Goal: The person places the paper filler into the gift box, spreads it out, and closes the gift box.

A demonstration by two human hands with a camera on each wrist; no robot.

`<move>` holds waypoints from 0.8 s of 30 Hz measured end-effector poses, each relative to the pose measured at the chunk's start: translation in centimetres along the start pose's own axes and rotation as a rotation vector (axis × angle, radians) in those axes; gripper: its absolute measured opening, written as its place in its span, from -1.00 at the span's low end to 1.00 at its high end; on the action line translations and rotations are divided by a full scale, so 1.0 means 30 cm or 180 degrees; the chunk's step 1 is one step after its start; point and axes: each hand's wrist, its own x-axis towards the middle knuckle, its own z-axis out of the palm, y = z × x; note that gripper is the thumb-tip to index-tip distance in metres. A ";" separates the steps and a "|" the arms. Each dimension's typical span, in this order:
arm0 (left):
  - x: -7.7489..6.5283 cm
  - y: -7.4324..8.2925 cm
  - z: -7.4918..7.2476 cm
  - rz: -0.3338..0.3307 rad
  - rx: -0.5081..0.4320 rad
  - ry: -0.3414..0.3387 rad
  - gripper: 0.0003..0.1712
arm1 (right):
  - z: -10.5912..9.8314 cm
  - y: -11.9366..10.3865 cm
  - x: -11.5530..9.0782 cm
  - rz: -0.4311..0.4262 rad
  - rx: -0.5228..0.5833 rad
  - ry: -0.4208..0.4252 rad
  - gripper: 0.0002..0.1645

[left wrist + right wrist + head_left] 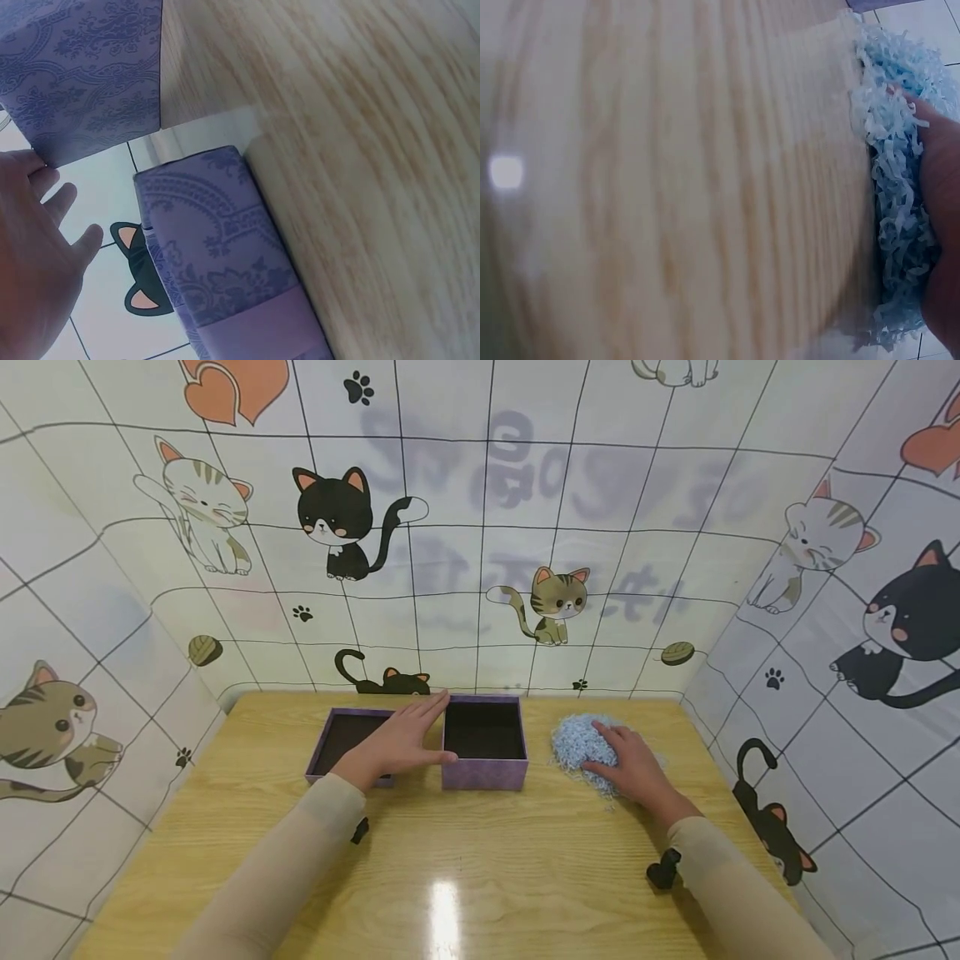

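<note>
A purple patterned box with a dark inside stands open side up near the middle of the table. My left hand is spread along its left side, thumb at the front corner and fingertips at the back corner. In the left wrist view, those fingers reach the edge of the box. Partly behind my left hand and wrist lies a shallow purple lid, its dark inside facing up. My right hand rests on a pile of light blue shredded paper, thumb and fingers spread apart; strands partly cover fingers in the right wrist view.
The wooden table carries a bright light reflection near its front. A white sheet with printed cats and grid lines hangs behind the table and along both sides. Loose blue strands lie around the pile's edge.
</note>
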 end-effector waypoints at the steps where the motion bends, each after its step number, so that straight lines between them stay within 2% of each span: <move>1: -0.001 0.000 -0.001 0.0001 -0.0018 0.0003 0.39 | 0.000 0.001 0.003 -0.0002 0.0063 0.0028 0.10; 10: 0.000 -0.007 0.002 -0.0008 -0.0115 -0.0016 0.40 | -0.039 -0.021 0.024 0.0030 0.0524 0.0316 -0.02; 24: -0.004 0.004 -0.012 -0.0038 -0.0200 -0.0056 0.41 | -0.148 -0.124 0.063 -0.0048 0.0722 0.0579 -0.17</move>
